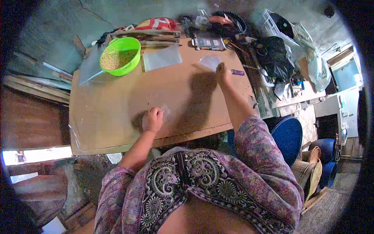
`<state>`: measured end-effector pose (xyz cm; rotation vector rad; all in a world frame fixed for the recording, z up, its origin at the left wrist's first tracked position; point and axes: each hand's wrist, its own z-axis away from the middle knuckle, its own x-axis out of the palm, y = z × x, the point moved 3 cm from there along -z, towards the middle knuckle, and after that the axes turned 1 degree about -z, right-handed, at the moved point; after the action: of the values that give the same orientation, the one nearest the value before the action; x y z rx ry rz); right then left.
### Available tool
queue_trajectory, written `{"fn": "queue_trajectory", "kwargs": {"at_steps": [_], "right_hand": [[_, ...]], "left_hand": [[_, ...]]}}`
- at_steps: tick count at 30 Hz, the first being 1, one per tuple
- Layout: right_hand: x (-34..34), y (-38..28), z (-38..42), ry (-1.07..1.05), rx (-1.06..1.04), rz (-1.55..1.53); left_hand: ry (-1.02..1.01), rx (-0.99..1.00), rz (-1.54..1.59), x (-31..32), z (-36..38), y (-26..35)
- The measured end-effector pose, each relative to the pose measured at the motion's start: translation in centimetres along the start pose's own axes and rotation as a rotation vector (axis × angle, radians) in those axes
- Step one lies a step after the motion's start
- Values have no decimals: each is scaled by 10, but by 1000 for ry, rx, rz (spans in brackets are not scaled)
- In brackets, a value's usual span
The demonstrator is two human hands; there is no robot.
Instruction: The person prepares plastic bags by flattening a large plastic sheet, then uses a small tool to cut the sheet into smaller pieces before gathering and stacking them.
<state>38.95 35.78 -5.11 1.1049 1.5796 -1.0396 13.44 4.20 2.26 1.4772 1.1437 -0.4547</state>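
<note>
My left hand point(153, 119) is closed low over the front of the cardboard-covered table point(117, 101). A faint, see-through bit of plastic point(165, 109) shows beside its fingertips; I cannot make out clearly what the fingers hold. Farther back on the right, my right hand point(223, 73) is closed at the edge of a clear plastic sheet or bag point(210, 62). Whether it grips that plastic is hidden. Just right of it lies a purple lighter-like object point(237, 72). Toward the back left, a green bowl point(134, 62) holds pale and brownish grains.
A flat stack of clear plastic bags point(162, 59) lies right of the bowl. Behind it are wooden slats point(159, 39) and a dark box point(209, 42). A black plastic bag point(274, 58) sits to the right. Blue barrels point(287, 136) stand beside my right elbow.
</note>
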Motion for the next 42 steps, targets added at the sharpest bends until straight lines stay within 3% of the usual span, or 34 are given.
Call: {"fn": "queue_trajectory", "kwargs": {"at_steps": [2,7,9,14,16,19,22,26,28,29,32,34,35,39,42], "right_hand": [[-49,-3,6,151,458,-1098],[-88,-11,14,-40,476,-1472],[-92,-11,20,-154,575,-1750],[-109,-12,31,-170,505,-1809],[-125,-19,42,-203,478,-1789],[-138,-39,62,-332,453,-1723],[-143,-63,87,-452,134,-1673],[-171,-103,134,-608,158,-1524],[-167,-108,149,-617,213,-1626],[-166,-112,153,-629,261,-1724],[-165,-120,164,-624,227,-1723],[-171,-129,172,-619,184,-1777],[-173,-131,177,-633,240,-1743],[-181,-139,187,-633,352,-1723],[-170,-137,188,-535,277,-1701]], "left_hand": [[2,1,14,3,1,-3],[-62,-99,127,-1,-1,-1],[-6,-61,173,5,-1,-8],[27,-39,212,-1,-1,-5],[-39,-169,389,2,-2,-6],[-60,-219,327,11,-9,-24],[-104,-274,369,-5,-15,-8],[-225,-248,500,-21,-28,1],[-380,-231,91,-24,-34,-7],[-381,-228,89,-20,-34,-16],[-298,-203,179,-2,-34,-42],[-97,-35,54,-5,-40,-46],[-99,-34,51,-2,-42,-51],[-193,-257,356,-10,-42,-40],[-253,-340,610,-33,-40,-14]]}}
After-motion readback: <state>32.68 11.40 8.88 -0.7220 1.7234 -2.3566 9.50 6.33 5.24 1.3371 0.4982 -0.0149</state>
